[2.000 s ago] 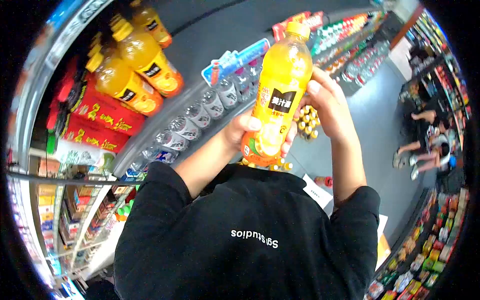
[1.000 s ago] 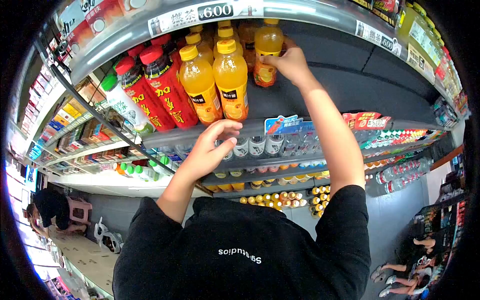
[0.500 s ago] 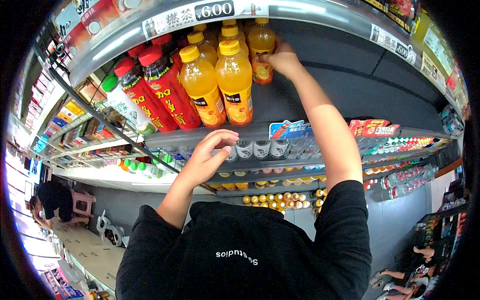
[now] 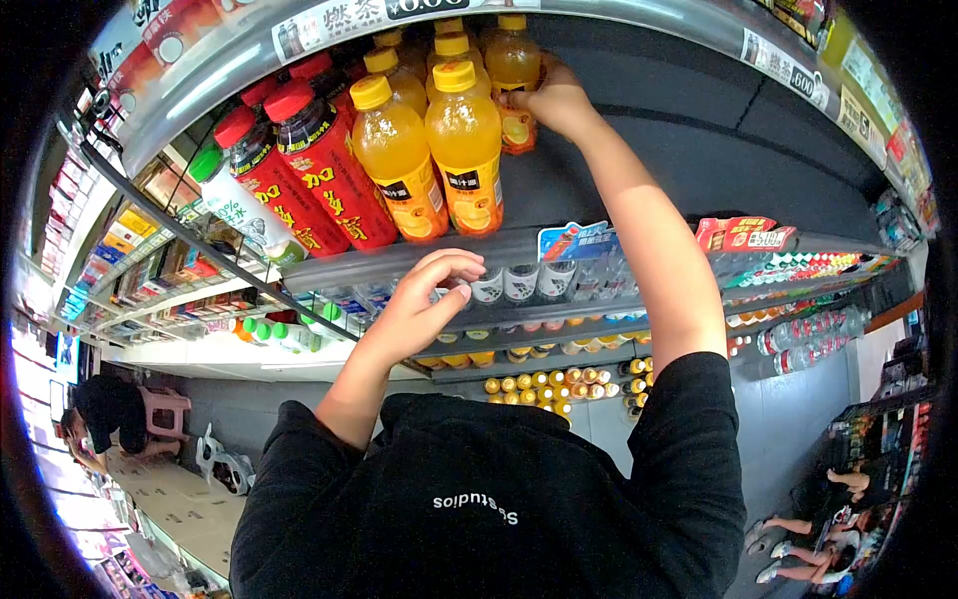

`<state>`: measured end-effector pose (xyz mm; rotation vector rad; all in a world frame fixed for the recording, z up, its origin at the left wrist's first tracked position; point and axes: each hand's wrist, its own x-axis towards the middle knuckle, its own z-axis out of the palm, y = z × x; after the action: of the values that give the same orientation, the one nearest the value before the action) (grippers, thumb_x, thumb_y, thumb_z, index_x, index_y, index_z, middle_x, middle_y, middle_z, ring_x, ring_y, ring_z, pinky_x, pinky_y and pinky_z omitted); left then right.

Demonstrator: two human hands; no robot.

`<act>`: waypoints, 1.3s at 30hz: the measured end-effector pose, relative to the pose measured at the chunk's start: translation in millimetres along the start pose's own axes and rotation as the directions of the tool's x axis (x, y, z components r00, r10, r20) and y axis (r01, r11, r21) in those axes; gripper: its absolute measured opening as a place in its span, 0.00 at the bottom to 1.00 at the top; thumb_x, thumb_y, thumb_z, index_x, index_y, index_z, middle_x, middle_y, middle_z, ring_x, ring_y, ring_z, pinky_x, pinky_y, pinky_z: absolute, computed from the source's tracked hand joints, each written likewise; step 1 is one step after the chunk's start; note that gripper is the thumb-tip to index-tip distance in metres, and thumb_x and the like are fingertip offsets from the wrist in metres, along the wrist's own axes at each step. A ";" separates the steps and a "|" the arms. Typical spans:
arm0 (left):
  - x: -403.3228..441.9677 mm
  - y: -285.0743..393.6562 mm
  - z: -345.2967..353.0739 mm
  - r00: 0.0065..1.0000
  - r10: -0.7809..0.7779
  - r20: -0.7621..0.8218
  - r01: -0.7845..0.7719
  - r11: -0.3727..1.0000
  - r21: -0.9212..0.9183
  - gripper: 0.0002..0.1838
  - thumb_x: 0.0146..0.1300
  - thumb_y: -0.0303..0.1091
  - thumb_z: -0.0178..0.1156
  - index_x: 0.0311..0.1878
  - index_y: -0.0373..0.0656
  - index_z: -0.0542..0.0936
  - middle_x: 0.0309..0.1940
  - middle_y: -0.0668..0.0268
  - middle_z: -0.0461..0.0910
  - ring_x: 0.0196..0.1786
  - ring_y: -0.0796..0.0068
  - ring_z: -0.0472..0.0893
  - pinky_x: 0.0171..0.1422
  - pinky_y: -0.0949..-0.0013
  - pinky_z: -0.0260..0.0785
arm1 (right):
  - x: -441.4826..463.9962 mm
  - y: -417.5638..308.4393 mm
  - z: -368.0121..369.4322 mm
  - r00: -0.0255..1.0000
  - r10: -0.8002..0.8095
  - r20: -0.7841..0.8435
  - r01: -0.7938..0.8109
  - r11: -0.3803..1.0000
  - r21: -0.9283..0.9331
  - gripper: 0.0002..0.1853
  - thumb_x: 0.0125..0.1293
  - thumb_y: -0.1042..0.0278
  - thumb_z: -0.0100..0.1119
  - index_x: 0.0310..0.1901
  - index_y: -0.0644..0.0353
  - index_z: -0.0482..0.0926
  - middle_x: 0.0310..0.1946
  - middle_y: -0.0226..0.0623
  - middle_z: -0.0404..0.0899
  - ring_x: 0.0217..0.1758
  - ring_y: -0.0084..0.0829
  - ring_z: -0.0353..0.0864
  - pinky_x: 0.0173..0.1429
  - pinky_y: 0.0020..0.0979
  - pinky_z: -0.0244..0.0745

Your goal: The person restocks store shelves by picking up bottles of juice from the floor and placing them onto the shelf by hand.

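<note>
My right hand (image 4: 557, 100) reaches deep onto the dark shelf (image 4: 689, 140) and grips an orange juice bottle (image 4: 513, 65) from its right side. This bottle stands upright at the right of the back row. In front of it are more orange juice bottles, two of them, a right one (image 4: 462, 150) and a left one (image 4: 397, 160), at the shelf's front edge. My left hand (image 4: 424, 299) is raised below that edge, fingers loosely curled and apart from the thumb, with nothing in it.
Red drink bottles (image 4: 334, 165) and a green-capped white bottle (image 4: 244, 210) stand left of the juice. A price rail (image 4: 639, 25) crosses above. Lower shelves hold more bottles (image 4: 544, 384). A person (image 4: 112, 414) is at the left, and people (image 4: 823, 534) sit at the lower right.
The view has shifted slightly, moving the shelf and bottles a little up and left. My right hand remains on the back orange juice bottle; my left hand keeps nearly the same pose.
</note>
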<state>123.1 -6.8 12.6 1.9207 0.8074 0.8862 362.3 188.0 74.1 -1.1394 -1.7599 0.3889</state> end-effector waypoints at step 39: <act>4.0 -2.4 25.6 0.974 0.078 0.212 -0.059 0.994 -0.095 0.11 0.59 0.23 0.54 0.46 0.37 0.75 0.51 0.61 0.73 0.50 0.71 0.75 0.55 0.69 0.67 | -30.6 13.2 4.4 0.986 0.151 -0.077 -0.164 0.963 -0.213 0.40 0.44 0.46 0.72 0.52 0.72 0.72 0.44 0.53 0.79 0.46 0.41 0.81 0.52 0.34 0.74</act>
<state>145.8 -13.5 1.6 1.9364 0.5679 0.7262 368.4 170.2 46.1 -1.4398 -1.6952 0.2563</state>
